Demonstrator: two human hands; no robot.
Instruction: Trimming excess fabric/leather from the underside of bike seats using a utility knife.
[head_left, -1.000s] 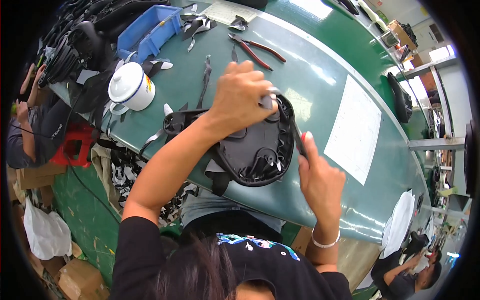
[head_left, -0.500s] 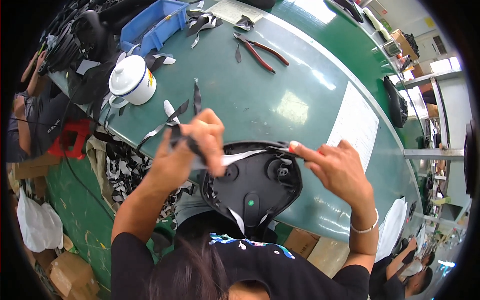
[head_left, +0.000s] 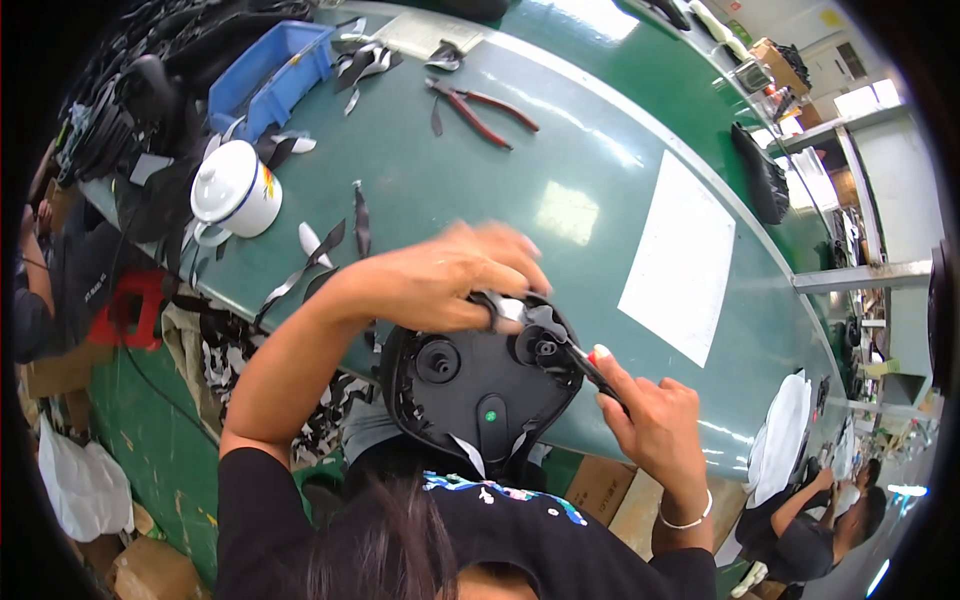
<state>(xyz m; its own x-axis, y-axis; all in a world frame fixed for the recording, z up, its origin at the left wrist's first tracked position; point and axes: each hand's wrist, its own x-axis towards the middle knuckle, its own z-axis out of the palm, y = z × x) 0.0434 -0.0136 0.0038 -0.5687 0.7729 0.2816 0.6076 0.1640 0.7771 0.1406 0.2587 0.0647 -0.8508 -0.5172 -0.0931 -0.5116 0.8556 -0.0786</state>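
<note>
A black moulded shell with a padded rim, like the underside of a seat (head_left: 490, 385), rests at the table's near edge against my body. Two round sockets and a green dot show inside it. At the shell's far right rim, my left hand (head_left: 450, 280) is closed on a strip of black-and-white trim (head_left: 512, 309); its fingers are partly blurred. My right hand (head_left: 655, 425) grips a slim knife-like tool (head_left: 600, 378) with a dark handle and a red part. The tool's tip points at the rim near the right socket, close to the strip.
Red-handled cutting pliers (head_left: 485, 112) lie farther back on the green table (head_left: 420, 190). A white lidded enamel mug (head_left: 238, 190), a blue bin (head_left: 270, 80) and loose scraps (head_left: 310, 255) are at left. A paper sheet (head_left: 680, 260) lies at right. Other people work at both sides.
My left hand has moved right along the rim, bringing the trim strip to the right socket. My right hand and its tool have shifted down and slightly left.
</note>
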